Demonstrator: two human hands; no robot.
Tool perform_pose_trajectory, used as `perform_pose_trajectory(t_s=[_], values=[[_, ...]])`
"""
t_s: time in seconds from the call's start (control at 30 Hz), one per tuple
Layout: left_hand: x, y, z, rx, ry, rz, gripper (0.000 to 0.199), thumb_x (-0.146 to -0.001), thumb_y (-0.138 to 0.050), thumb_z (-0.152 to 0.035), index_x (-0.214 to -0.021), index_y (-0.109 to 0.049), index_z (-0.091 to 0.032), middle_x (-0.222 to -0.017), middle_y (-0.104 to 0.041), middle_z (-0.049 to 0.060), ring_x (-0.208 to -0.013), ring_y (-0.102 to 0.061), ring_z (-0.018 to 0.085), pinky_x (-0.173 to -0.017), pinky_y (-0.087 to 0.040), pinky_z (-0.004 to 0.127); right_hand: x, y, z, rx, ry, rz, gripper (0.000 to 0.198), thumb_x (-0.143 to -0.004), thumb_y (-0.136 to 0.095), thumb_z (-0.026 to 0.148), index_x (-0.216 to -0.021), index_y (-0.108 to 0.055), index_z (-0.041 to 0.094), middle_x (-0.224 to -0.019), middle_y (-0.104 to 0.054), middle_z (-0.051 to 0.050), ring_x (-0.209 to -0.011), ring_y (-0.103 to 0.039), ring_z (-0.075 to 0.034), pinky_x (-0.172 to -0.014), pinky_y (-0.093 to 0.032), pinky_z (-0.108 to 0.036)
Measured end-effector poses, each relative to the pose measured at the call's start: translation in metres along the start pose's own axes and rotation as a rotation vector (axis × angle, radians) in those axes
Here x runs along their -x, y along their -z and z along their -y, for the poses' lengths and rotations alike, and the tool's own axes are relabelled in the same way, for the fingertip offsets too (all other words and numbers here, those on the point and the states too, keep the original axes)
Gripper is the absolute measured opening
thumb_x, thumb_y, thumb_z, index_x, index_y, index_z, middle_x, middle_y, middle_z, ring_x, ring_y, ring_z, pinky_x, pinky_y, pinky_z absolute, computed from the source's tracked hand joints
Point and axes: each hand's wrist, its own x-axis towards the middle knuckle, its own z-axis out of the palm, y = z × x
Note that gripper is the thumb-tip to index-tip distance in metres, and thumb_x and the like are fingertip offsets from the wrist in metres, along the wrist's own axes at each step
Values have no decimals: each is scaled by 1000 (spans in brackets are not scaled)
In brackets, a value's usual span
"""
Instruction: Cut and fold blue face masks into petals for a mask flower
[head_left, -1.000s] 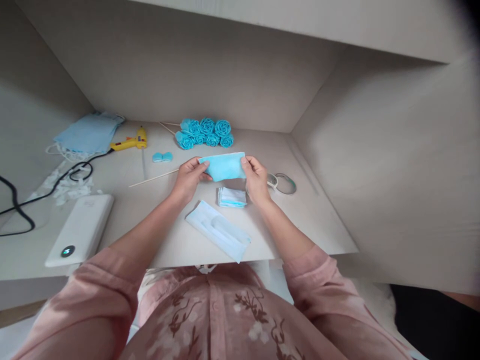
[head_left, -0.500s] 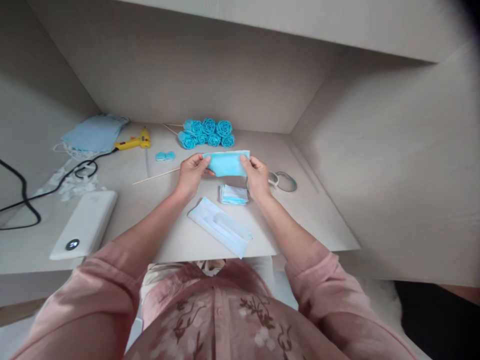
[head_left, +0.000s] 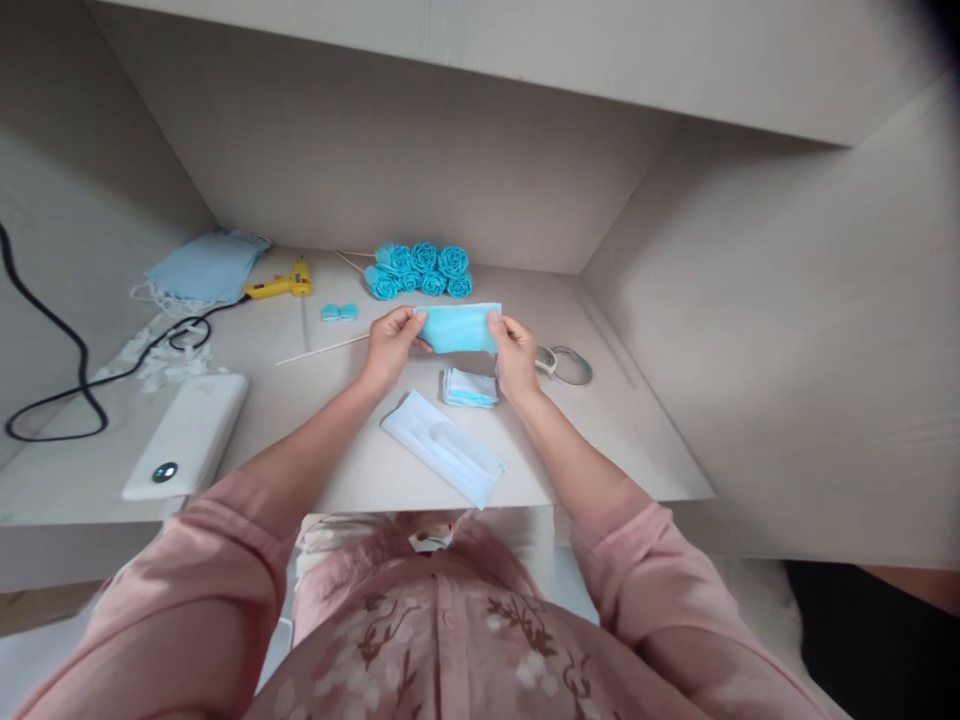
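A blue face mask piece (head_left: 459, 329) is stretched flat above the table between my two hands. My left hand (head_left: 391, 345) pinches its left end, thumb on top. At the right end, my right hand (head_left: 516, 352) grips it in the same way. Just below lies a small stack of cut mask pieces (head_left: 470, 388). Nearer to me rests a pale, unfolded mask sheet (head_left: 444, 448), lying at a slant. A thin wooden stick (head_left: 322, 349) lies to the left, one end hidden behind my left hand.
Several blue paper-like roses (head_left: 424, 270) on sticks lie at the back. A blue bow-like piece (head_left: 339, 312), yellow glue gun (head_left: 281, 281), mask pile (head_left: 206, 266), white scraps (head_left: 169, 362), black cable (head_left: 86, 375) and white power bank (head_left: 187, 435) are on the left. Tape rolls (head_left: 571, 366) sit right.
The view has shifted slightly, so the things on the left appear a little farther right. Both hands still hold the mask piece in much the same pose.
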Motion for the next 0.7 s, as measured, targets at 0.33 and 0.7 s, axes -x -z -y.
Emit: perform_pose_trajectory(t_s=[0.33, 0.7], values=[[2, -1, -5, -59, -29, -2, 37, -68, -83, -48, -68, -64, -16, -61, -56, -4, -50, -57, 9, -49, -52, 21, -5, 1, -1, -31, -24, 45, 51, -82, -61, 66, -64, -48, 21, -64, -30, 5, -63, -28, -10, -58, -26, -25], [2, -2, -4, -77, -46, 16, 41, -66, -84, -53, -66, -65, -17, -58, -56, -4, -48, -57, 10, -47, -50, 22, -6, 1, 1, -29, 16, 39, 56, -81, -61, 69, -61, -40, 21, -65, -26, 4, -61, -27, -10, -57, -25, -26]])
